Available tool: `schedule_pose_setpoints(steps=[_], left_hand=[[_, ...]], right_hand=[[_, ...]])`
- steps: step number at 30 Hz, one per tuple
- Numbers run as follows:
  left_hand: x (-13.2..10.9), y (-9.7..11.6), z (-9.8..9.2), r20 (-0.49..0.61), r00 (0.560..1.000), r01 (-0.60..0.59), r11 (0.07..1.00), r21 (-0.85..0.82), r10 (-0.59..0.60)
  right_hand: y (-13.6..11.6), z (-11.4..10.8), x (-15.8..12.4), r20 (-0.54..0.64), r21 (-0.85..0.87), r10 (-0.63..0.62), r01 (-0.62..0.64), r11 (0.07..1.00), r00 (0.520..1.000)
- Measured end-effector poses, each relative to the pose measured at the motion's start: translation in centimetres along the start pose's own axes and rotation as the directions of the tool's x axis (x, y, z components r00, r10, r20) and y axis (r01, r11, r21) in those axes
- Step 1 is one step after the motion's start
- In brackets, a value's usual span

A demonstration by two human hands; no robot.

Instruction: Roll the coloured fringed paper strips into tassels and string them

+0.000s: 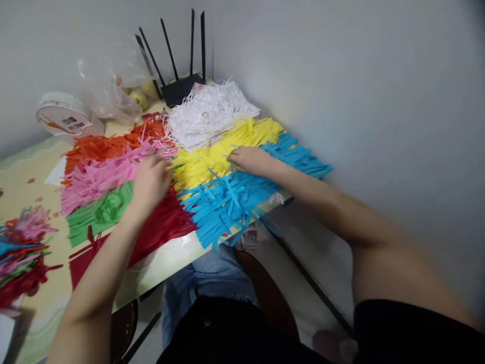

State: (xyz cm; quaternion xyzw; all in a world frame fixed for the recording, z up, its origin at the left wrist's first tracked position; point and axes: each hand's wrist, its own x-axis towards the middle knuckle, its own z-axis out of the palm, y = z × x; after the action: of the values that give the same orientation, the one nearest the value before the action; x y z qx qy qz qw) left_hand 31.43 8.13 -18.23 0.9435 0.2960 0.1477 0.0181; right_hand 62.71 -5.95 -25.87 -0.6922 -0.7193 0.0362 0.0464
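Observation:
My left hand (150,183) is over the place where pink paper strips (109,169), green strips (100,207) and dark red strips (162,222) meet. Its fingers curl downward, closed; whatever lies between them is hidden. My right hand (250,160) rests low over yellow paper strips (208,159), beside blue strips (242,192). Its fingertips are pressed together, and I cannot make out what they pinch. A thin blue end shows just above these fingers. Orange-red strips (102,149) lie behind the pink ones.
A white heap of shredded strands (212,111) lies behind the yellow strips, near a black router (182,90) with upright antennas. Further left are a clear plastic bag (109,96) and a round white box (66,114). A mixed pile of coloured strips (26,253) sits at the table's left.

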Motion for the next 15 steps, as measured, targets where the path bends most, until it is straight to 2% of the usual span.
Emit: schedule_pose_setpoints(steps=[1,3,4,6,8,10,13,15], left_hand=[[1.9,2.7,0.9,0.061,0.991,-0.115,0.99,-0.085,0.12],[5.1,7.5,2.9,0.214,0.927,-0.278,0.947,-0.16,0.308],[6.4,9.4,3.9,0.291,0.897,-0.306,0.942,-0.136,0.333],[8.0,11.8,5.8,0.382,0.871,-0.306,0.949,-0.074,0.31],[8.7,12.7,7.1,0.417,0.869,-0.277,0.96,-0.037,0.267],[9.0,12.6,7.8,0.435,0.869,-0.248,0.968,-0.033,0.237],[9.5,11.9,7.9,0.459,0.87,-0.19,0.981,-0.025,0.18],[9.9,11.7,7.8,0.472,0.869,-0.156,0.987,-0.03,0.151]], right_hand=[[-0.2,0.0,-0.1,-0.016,0.012,0.036,-0.036,0.999,0.999],[-0.5,0.0,-0.4,-0.048,0.021,0.092,-0.091,0.996,0.995],[-0.7,0.0,-0.6,-0.068,0.021,0.117,-0.115,0.993,0.991],[-0.8,0.0,-1.3,-0.116,0.031,0.179,-0.177,0.984,0.977],[-1.0,0.2,-2.2,-0.154,0.048,0.231,-0.226,0.973,0.961],[-1.2,0.4,-3.1,-0.178,0.073,0.258,-0.248,0.966,0.95],[-1.3,0.3,-4.1,-0.204,0.105,0.262,-0.245,0.964,0.943],[-1.0,-0.2,-4.4,-0.234,0.185,0.271,-0.231,0.955,0.934]])
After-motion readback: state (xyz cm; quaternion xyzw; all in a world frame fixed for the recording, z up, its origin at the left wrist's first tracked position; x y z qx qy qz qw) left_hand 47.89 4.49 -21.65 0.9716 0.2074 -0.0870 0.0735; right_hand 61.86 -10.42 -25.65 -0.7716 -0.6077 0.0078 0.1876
